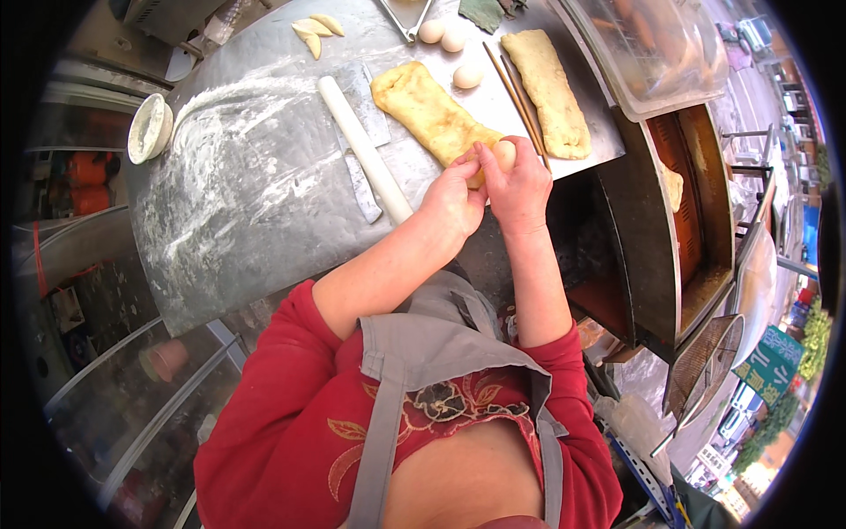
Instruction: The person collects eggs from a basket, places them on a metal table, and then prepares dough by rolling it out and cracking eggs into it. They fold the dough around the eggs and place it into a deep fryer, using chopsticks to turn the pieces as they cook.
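Note:
My right hand holds a pale egg against its palm. Its thumb and fingertips meet those of my left hand at the near end of a golden flat dough piece. My left fingers pinch that end, which is partly hidden behind both hands. To the left lies a white rolling pin, its near end behind my left forearm. A broad metal blade and a knife-like blade lie beside the pin. Two long wooden chopsticks separate my dough piece from another one.
Three eggs, one in front, rest behind the dough on the metal worktop. Flour and a floury bowl are at left; small dough strips lie farther back. On the right stand a clear plastic bin, an open metal cooker and a wire strainer.

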The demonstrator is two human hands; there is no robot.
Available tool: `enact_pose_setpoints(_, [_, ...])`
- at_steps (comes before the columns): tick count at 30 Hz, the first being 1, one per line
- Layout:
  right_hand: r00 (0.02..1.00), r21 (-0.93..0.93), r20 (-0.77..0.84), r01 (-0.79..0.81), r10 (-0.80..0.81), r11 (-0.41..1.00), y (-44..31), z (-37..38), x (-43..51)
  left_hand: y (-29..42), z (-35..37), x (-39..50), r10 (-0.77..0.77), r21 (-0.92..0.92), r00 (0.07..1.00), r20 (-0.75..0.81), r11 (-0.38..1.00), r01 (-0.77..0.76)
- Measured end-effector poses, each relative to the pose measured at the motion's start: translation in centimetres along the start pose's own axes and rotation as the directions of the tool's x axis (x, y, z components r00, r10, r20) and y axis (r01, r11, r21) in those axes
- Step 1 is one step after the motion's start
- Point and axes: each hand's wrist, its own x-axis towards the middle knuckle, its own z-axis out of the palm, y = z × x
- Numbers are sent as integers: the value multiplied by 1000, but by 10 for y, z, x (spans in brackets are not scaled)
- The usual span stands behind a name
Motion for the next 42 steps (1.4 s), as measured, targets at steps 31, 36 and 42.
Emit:
enact_pose_setpoints(31, [998, 48, -21, 68, -67, 997, -5, -18, 6, -1, 0, -12, 47, 137, 999, -27, 990, -42])
enact_pose_setpoints(36, [907, 754, 153, -364, 393, 547, 24, -12, -14, -3, -9, -4, 162, 179, 987, -21, 972, -155])
enact_pose_setpoints(42, [638, 862, 479, -472, 603, -185, 120, -20, -157, 5, -21, 5, 92, 218, 995, 49, 971, -100])
